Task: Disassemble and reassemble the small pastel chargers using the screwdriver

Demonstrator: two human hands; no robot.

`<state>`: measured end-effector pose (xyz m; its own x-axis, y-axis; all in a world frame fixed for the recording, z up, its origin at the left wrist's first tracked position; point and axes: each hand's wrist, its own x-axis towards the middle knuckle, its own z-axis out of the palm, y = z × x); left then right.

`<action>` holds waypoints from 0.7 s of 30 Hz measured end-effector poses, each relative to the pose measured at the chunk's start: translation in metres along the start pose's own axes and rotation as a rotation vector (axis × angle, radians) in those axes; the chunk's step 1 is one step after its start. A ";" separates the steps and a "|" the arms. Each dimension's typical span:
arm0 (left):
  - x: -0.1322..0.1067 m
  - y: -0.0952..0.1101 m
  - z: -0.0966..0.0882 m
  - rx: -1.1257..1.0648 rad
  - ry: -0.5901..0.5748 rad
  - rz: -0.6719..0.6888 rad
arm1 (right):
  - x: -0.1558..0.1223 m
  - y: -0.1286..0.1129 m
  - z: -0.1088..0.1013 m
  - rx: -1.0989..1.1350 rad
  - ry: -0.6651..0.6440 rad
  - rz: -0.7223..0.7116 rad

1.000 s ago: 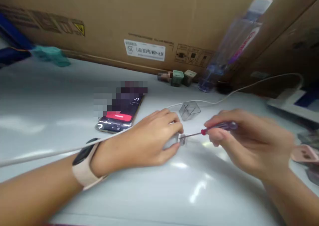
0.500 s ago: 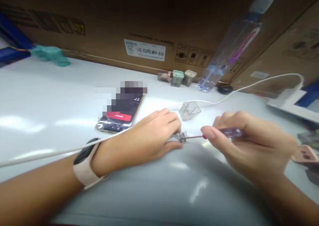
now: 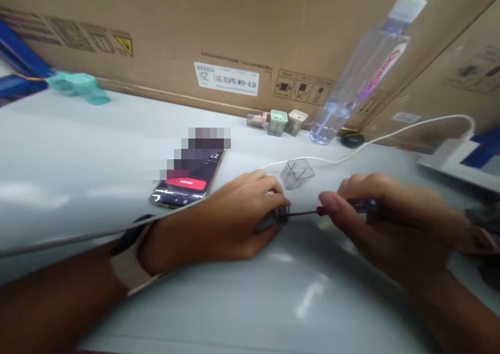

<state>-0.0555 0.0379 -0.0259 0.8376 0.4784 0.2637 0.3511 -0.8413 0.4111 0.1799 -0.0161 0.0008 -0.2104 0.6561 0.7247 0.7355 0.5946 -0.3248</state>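
My left hand (image 3: 244, 216) rests low over the white table, closed, with thumb and fingers pinching a small metal piece (image 3: 284, 216). The piece looks like a pencil sharpener's metal insert, mostly covered by the fingertips. From the right, my right hand (image 3: 394, 224) grips a screwdriver (image 3: 304, 213) by its purplish see-through handle. Its thin shaft lies nearly level, and the tip meets the metal piece; the exact contact is too blurred to tell. Just behind the fingers stands a clear, open square plastic cup (image 3: 297, 174).
A phone (image 3: 187, 174) lies left of centre, and a white cable (image 3: 332, 161) crosses the table and my left wrist. Small sharpeners (image 3: 277, 123) and a water bottle (image 3: 361, 73) stand before a large carton (image 3: 164, 36). A pink two-holed part (image 3: 482, 239) sits far right.
My left fingers have shifted slightly and cover more of the metal piece. My right thumb and the screwdriver have moved a little. The carton looks brighter, the hands darker.
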 end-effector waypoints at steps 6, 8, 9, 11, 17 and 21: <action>0.000 -0.004 0.001 0.009 0.018 0.006 | 0.003 -0.003 0.000 0.008 -0.002 -0.015; 0.000 -0.004 0.000 0.018 0.004 -0.023 | 0.003 -0.005 0.001 0.009 0.000 -0.014; 0.001 -0.003 0.000 0.023 0.000 -0.035 | 0.003 -0.006 0.001 0.016 0.004 -0.011; 0.001 -0.002 0.001 0.033 0.005 -0.053 | 0.002 -0.008 0.001 0.034 0.002 0.008; 0.002 -0.001 0.004 0.078 0.030 -0.065 | 0.000 -0.008 0.001 0.020 -0.010 0.030; 0.002 -0.002 0.004 0.066 0.026 -0.062 | -0.001 -0.004 0.003 0.018 0.027 0.073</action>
<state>-0.0527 0.0396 -0.0295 0.8023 0.5360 0.2628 0.4297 -0.8241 0.3691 0.1750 -0.0182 -0.0003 -0.1386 0.6856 0.7147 0.7367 0.5536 -0.3882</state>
